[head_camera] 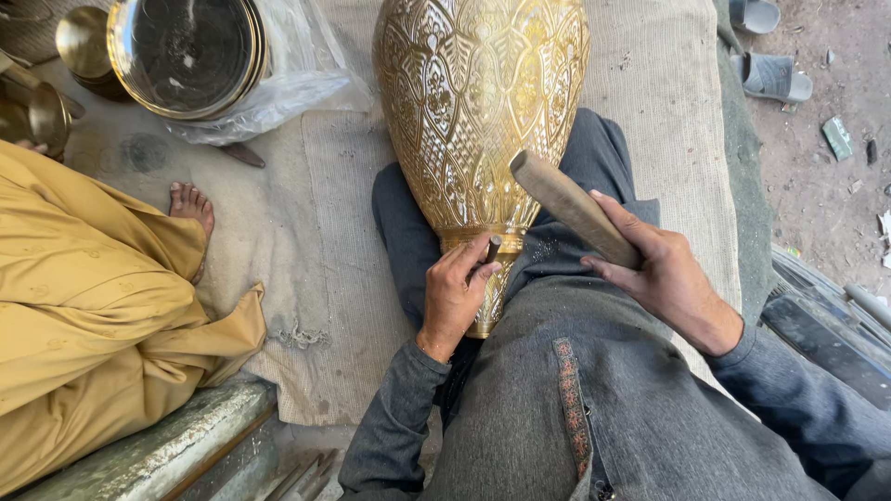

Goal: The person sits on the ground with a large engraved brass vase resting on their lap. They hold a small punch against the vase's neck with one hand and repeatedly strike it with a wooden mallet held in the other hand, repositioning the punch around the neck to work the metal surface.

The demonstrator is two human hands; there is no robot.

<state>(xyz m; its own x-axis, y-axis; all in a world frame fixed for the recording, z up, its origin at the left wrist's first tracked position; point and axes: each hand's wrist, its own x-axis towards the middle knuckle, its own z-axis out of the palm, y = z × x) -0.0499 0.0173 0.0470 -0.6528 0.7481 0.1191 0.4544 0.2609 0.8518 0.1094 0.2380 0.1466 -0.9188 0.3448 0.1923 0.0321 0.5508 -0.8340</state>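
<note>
Your left hand (455, 292): fingers curled in a tight pinch, wrist bent forward. Your right hand (654, 269): closed fist grip, forearm angled in from the right.

- The big brass vase (478, 111) lies across my lap and blocks the way straight ahead.
- Between my left hand (455, 292) and right hand (664, 269) only a narrow gap stays free, over my grey-clad leg.
- To my left, bare woven mat (306, 241) gives room, until a seated person's foot (192, 206) and yellow garment (93, 297).
- Farther left, stacked metal bowls (186, 56) in plastic close off that corner.
- To my right, the mat's edge lies open.
</note>
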